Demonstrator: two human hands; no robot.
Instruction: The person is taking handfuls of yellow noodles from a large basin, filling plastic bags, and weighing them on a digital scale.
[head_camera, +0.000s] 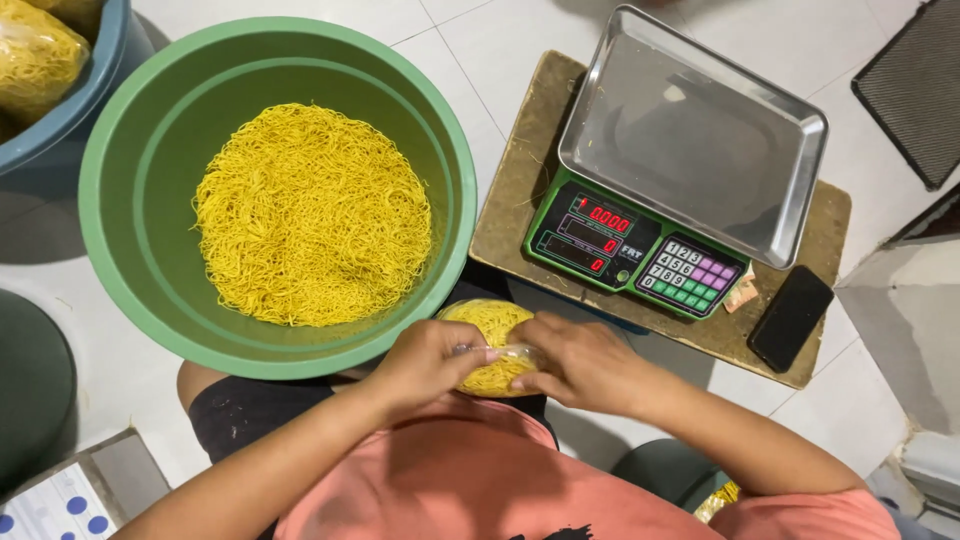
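Bag of noodles (492, 340) sits pinched between both hands, close to the body. Left hand (430, 362) curls fingers tight on its neck; right hand (580, 365) grips likewise, wrists bent inward. Green basin (120, 200) just beyond the fingers, scale (640, 240) farther right.

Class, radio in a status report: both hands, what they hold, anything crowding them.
Left hand and right hand both gripping clear bag of yellow noodles. Bag at lap, beside green basin. Scale tray bare. Nothing blocking.
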